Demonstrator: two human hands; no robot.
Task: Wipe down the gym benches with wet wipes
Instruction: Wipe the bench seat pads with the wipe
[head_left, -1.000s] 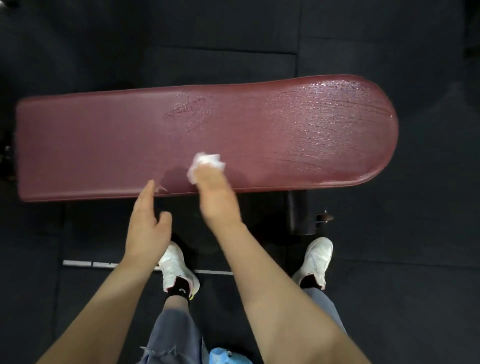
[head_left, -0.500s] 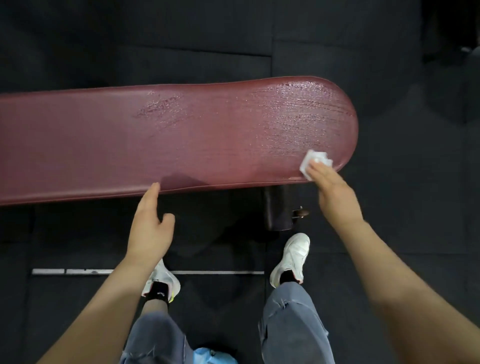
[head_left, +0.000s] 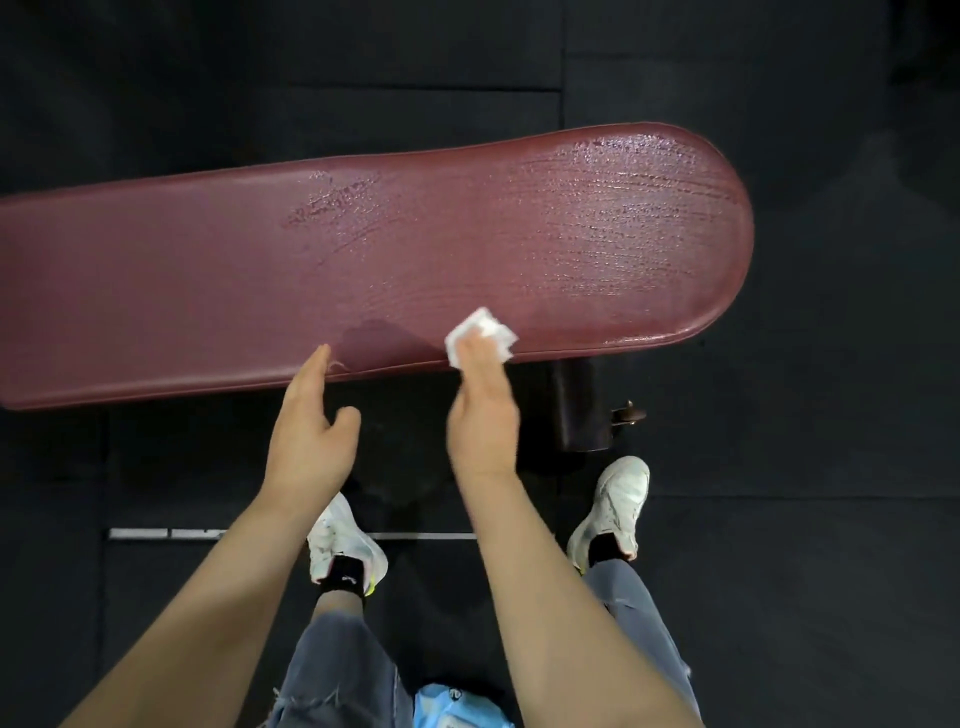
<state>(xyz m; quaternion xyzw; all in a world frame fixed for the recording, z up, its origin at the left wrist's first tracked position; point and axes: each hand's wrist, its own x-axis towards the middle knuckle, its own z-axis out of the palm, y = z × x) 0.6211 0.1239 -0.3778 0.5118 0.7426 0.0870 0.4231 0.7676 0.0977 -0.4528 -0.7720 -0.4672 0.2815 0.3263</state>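
Right hand (head_left: 480, 410) slid wipe (head_left: 480, 335) leftward, fingers pressing; left hand (head_left: 311, 441) relaxed; bench (head_left: 208, 291) cropped.

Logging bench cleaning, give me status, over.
Right hand presses wipe on bench near edge. Left hand open, fingertip at bench edge. Rounded end wet, left part looks dry. Nothing in the way.

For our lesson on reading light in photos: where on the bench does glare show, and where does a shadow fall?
Head view: glare streaks the wet sheen on the bench toward its rounded end, with a smaller glossy patch mid-pad; a soft shadow lies on the near edge between the left hand and the right hand pressing the wipe; the floor stays dim.
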